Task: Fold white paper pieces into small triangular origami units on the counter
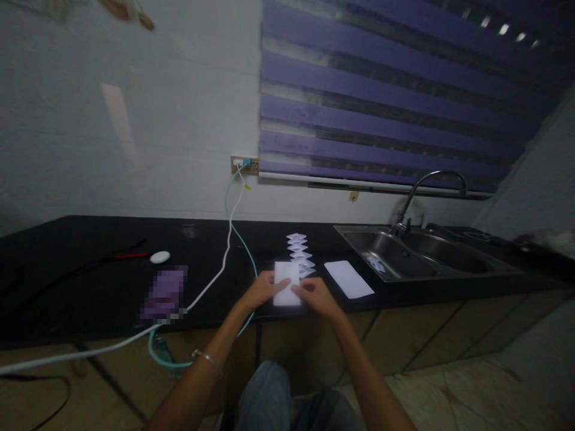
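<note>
A small white rectangle of paper (286, 294) is held upright between my two hands near the counter's front edge. My left hand (264, 288) grips its left side, thumb across the face. On the right side, my right hand (315, 293) pinches it with the thumb on the front; the fingers behind are hidden. Just beyond the paper, a row of several folded white paper pieces (297, 247) runs back along the black counter, the nearest partly covered by my hands. To the right lies flat white paper (348, 279); whether it is a stack I cannot tell.
A white cable (228, 245) and a teal cable (247, 251) run from the wall socket (245, 164) across the counter (112, 239) at left. Near them lie a white oval object (160, 257) and a blurred purple item (165, 292). A steel sink (404, 257) with a faucet (431, 175) is at right.
</note>
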A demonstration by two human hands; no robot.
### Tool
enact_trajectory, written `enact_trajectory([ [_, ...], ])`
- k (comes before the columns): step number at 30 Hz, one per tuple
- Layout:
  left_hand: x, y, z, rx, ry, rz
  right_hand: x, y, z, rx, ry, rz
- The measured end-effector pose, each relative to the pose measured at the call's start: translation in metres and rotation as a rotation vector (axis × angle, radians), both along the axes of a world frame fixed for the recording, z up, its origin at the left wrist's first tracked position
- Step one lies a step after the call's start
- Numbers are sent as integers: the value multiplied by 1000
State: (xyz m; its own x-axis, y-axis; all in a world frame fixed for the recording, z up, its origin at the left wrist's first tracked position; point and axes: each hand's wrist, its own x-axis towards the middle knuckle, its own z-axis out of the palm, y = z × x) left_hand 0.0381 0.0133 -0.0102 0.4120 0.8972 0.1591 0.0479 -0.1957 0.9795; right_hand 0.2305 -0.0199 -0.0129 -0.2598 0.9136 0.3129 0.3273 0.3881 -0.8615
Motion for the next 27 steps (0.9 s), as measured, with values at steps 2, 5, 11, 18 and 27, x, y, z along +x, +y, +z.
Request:
enact_trajectory([
  [2, 0, 0, 0, -1, -6, 1, 0, 1, -2, -3, -2, -16],
  [5, 0, -1, 0, -21, -16, -4, 0, 1, -2, -4, 8, -14],
  [11, -1, -1, -1, -21, -14, -30, -1, -3, 4, -10, 20, 9],
  [18, 0, -3, 1, 11, -6, -47, 1, 0, -1, 4, 41, -20],
  [27, 2, -10, 4, 114, 160, -41, 4, 2, -1, 9, 116, -125],
])
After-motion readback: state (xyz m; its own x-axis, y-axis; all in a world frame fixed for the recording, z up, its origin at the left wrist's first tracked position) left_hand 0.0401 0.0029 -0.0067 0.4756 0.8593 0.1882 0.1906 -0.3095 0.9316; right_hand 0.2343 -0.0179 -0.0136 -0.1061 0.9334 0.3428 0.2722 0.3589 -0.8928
